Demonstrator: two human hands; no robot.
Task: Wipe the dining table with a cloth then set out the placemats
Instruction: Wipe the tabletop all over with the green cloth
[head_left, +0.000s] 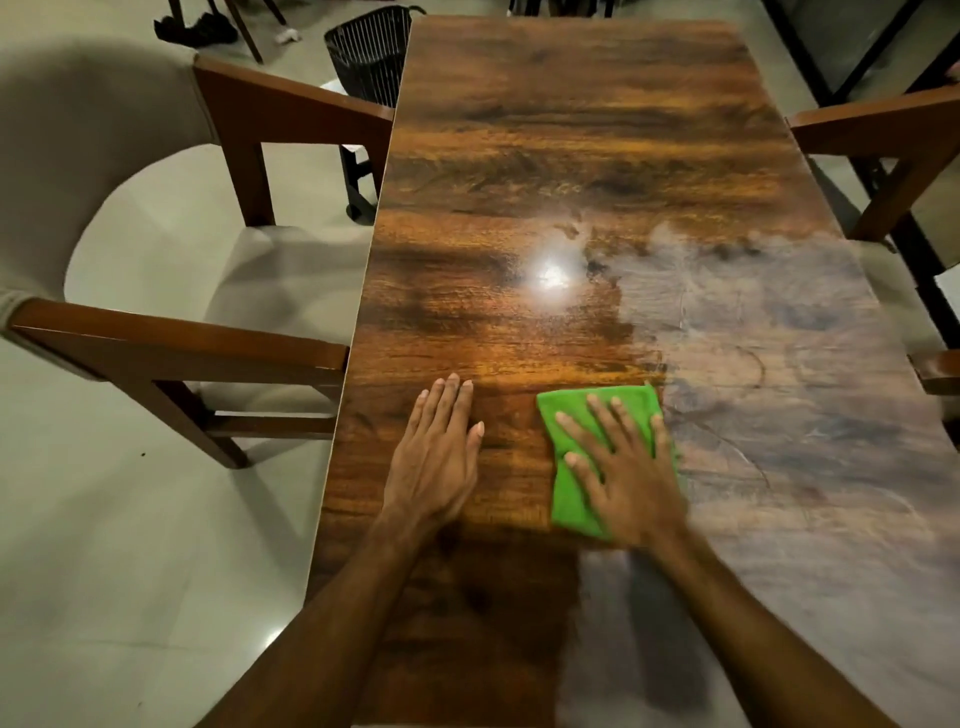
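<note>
Dining table (571, 130): long, dark wood-grain top, glossy, with a bright light reflection near the middle; the left half shows clean and shiny, the right half carries a dull grey film with curved smear marks. Cloth (571, 493): green, folded to a rough rectangle, lying flat on the near part of the table at the border between the shiny and dull areas. Right hand (623, 467): palm down on the cloth, fingers spread, pressing it flat rather than clenching it; the hand's right edge is blurred. Left hand (436, 457): flat on the bare wood just left of the cloth, fingers together and extended, grasping nothing. Both forearms bare, reaching in from the bottom edge. Armchair (171, 343): wooden arms, pale upholstery, drawn up to the table's left side. Second chair (878, 130): wooden arm visible at the right side. Wastebasket (369, 52): black wire mesh, on the floor beyond the left far corner. Floor pale, tiled.
</note>
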